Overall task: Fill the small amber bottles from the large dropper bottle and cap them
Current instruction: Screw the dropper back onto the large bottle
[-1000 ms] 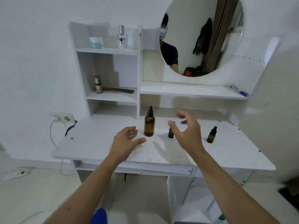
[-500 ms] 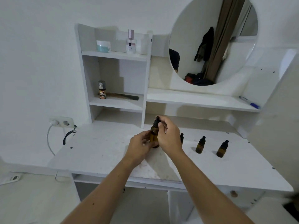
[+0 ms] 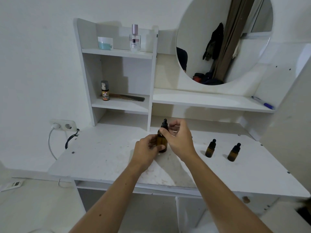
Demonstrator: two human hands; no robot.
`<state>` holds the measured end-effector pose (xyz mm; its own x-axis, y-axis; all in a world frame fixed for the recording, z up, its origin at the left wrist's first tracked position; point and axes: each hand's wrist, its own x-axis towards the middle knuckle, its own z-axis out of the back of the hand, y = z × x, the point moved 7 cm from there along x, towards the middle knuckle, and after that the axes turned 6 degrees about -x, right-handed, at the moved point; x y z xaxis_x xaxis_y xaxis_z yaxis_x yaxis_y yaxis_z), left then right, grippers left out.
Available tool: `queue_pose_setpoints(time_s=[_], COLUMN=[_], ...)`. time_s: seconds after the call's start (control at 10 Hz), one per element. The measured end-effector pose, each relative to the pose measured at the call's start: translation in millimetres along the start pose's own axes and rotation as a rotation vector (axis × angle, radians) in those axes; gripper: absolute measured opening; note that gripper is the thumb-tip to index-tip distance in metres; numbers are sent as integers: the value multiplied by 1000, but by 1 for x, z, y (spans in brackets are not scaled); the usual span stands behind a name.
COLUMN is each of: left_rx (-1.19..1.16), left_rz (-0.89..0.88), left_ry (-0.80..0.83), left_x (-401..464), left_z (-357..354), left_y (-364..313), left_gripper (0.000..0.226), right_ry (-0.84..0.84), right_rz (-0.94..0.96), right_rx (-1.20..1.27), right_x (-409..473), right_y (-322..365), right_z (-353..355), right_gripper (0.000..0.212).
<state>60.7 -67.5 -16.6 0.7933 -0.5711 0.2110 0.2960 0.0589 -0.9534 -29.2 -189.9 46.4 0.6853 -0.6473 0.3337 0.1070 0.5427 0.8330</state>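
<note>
1. Left hand (image 3: 146,149) curls its fingers round the large dropper bottle (image 3: 161,143), upright on the desk (image 3: 101,158).
2. Right hand (image 3: 180,140) pinches its black cap (thumb in front).
3. Two small amber bottles (image 3: 210,148) stand right of it.

Large dropper bottle (image 3: 161,142) upright on desk (image 3: 104,157), mid-front; two small bottles (image 3: 210,148) (image 3: 234,152) to right.

White vanity desk (image 3: 104,158), round mirror (image 3: 223,39), shelves (image 3: 117,53), wall socket (image 3: 63,125)

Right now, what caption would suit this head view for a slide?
Left hand grips the big bottle while right hand pinches its dropper cap.
</note>
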Motion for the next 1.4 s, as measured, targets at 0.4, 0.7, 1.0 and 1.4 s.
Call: queue_pose_setpoints(time_s=[0.4,0.7,1.0,1.4], left_rx=[-19,-21,-15,18], left_rz=[41,45,31,30], left_ry=[-15,-4,0,6], left_x=[1,1,1,1], left_z=[0,0,0,1], left_y=[4,5,3,3], left_gripper=[48,49,50,50], right_ry=[-2,43,57,208], right_rz=[45,32,-4,56], right_rx=[60,69,94,10], right_x=[2,5,5,16], right_y=[2,2,-1,4], right_z=[-1,-1,-1,0], right_gripper=[24,24,28,25])
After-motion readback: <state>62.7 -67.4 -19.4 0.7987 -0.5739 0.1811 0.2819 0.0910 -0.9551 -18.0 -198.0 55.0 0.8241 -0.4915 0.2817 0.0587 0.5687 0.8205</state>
